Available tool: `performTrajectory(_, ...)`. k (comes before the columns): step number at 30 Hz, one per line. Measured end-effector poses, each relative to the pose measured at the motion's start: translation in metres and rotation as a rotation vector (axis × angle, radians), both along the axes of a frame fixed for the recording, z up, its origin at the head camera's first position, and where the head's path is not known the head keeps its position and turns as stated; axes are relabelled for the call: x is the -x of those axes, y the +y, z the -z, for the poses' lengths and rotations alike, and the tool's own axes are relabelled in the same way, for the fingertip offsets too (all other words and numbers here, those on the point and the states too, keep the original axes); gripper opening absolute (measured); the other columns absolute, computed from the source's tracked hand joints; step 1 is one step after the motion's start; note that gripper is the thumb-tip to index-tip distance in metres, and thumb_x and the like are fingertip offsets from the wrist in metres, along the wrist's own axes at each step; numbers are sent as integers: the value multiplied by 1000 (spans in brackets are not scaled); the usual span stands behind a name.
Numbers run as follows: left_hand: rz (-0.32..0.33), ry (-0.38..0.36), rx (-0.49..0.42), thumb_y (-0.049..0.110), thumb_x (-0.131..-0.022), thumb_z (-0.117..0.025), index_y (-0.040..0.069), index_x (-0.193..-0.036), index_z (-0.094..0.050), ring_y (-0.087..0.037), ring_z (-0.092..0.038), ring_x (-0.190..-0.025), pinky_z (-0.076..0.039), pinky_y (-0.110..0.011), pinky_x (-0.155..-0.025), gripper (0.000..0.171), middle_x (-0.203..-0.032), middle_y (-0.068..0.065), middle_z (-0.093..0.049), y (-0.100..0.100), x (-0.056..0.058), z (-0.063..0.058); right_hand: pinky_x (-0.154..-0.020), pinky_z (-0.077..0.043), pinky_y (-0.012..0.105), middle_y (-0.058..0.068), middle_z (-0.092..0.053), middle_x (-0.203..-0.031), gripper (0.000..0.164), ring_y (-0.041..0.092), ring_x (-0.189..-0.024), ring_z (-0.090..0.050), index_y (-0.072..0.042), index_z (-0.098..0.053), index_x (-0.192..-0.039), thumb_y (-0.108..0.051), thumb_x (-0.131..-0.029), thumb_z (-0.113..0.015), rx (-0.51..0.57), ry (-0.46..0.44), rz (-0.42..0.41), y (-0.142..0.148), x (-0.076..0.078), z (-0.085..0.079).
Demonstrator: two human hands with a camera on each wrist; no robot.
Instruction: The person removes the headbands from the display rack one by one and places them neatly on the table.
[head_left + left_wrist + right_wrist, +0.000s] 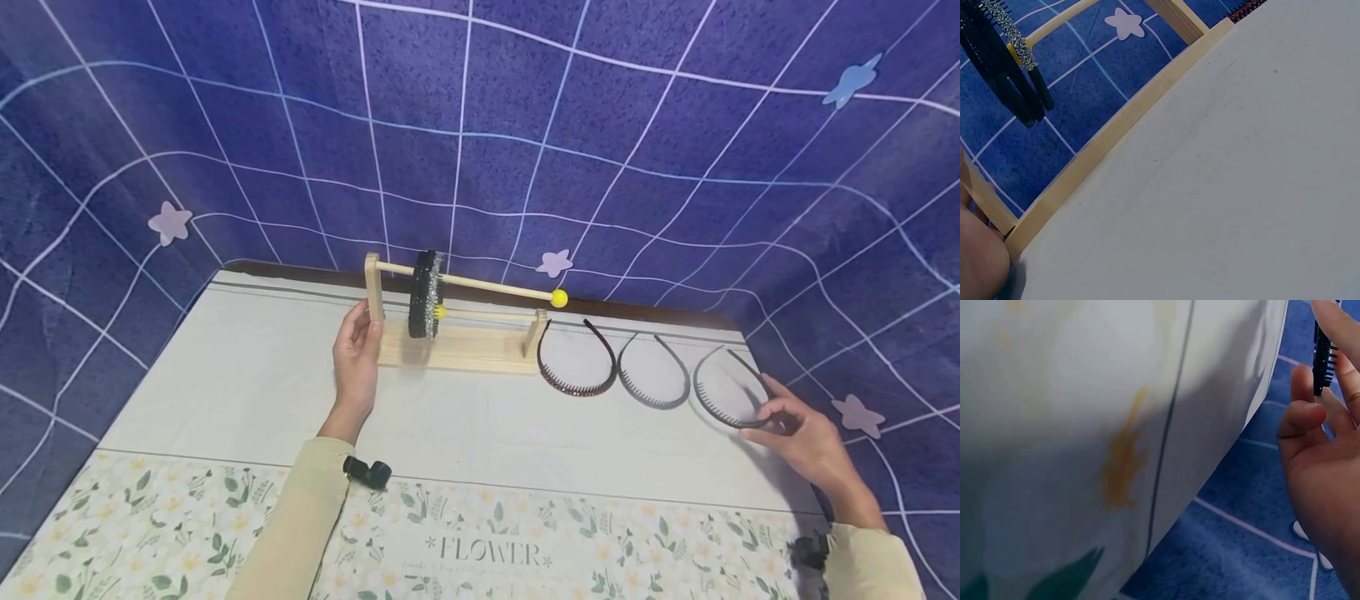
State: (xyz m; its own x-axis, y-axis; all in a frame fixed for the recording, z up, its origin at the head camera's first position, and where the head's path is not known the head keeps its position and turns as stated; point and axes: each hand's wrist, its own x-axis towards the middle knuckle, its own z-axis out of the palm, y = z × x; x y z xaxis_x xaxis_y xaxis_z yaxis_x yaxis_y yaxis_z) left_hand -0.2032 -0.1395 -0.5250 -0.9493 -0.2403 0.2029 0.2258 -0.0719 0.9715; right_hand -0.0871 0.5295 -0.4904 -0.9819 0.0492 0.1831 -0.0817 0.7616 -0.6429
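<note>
Nearest to the camera is the left sleeve (288, 525); beyond it, the left hand (354, 362) holds the left post (373, 292) of the wooden stand (465, 354). At the right side of the tabletop (525, 442), the grip of the right hand (806, 442) is narrow: thumb and fingers pinch the right band (729, 422) at its near right part. This band extends to the left from the grip, with its open ends pointing away to the back. Whether it is lifted, I cannot tell. The rod (495, 287) has its long axis from left to right, and its free end, a yellow ball (559, 298), is on the right. This ball is to the left of the right band and farther back, well apart from it. The left band (577, 390) and the middle band (663, 406) lie between the stand and the right band. The hung bands (431, 304) are on the rod, nearer to the left hand.
</note>
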Motion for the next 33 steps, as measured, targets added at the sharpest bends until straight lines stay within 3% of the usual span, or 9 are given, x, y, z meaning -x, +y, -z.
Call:
performTrajectory(4,4,-5,2,21,-119,-50,17,-168,-44,-23,-48,-153,-39,-32,-132,50,-150,-1,-54,0,-1,0,-89,-34,-6,-17,-39,-175,38,-30,-115,-41,-4,-70,-101,-14,-82,-101,-53,-60,34,4,-2,1)
performTrajectory(10,5,-8,8,24,-119,-51,18,-168,-44,-23,-49,-152,-39,-35,-132,50,-150,-2,-54,0,-1,0,-75,-38,12,-4,-36,-179,37,-2,-92,-52,-9,-72,-99,-24,-83,-101,-137,-104,45,3,-2,1)
performTrajectory(12,5,-11,9,24,-119,-51,18,-168,-44,-23,-49,-152,-39,-36,-132,50,-151,-3,-54,0,-2,-1,-74,-38,14,0,-37,-178,36,0,-91,-52,-11,-71,-98,-23,-82,-102,-151,-100,36,3,-1,0)
performTrajectory(19,1,-17,10,22,-119,-51,17,-168,-44,-24,-49,-152,-39,-38,-132,50,-152,-5,-54,0,-3,-2,-71,-38,10,33,-45,-167,35,-1,-84,-54,-10,-70,-96,-10,-79,-101,-158,-93,-19,6,3,3)
performTrajectory(33,11,-16,16,25,-119,-51,19,-169,-43,-23,-48,-153,-39,-38,-133,51,-154,-5,-52,-1,-2,0,-72,-37,13,42,-38,-165,30,0,-82,-52,-9,-70,-102,-7,-86,-95,-164,-146,-96,16,17,10)
